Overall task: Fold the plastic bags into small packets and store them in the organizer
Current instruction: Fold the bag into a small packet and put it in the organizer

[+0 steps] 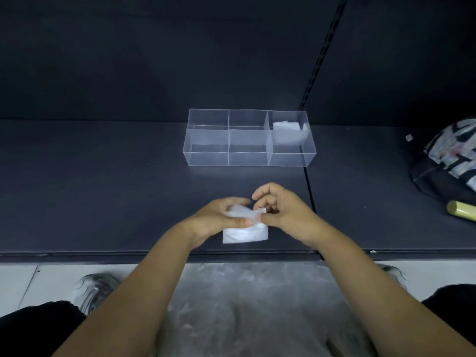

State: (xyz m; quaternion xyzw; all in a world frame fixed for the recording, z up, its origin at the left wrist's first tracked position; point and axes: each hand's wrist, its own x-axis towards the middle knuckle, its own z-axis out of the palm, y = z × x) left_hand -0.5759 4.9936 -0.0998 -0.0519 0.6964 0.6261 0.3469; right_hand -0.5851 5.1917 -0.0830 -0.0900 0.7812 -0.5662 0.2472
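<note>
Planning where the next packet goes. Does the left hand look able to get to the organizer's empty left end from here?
Probably yes: only bare shelf lies between the left hand and the seemingly open-topped organizer. But its fingers are pinching the plastic bag.

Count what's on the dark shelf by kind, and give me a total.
Clear organizer: 1
Plastic bag being folded: 1
Folded packet in the organizer's right end: 1 that I can make out
Patterned fabric bag: 1
Yellow-green tube: 1
Total: 5
</note>
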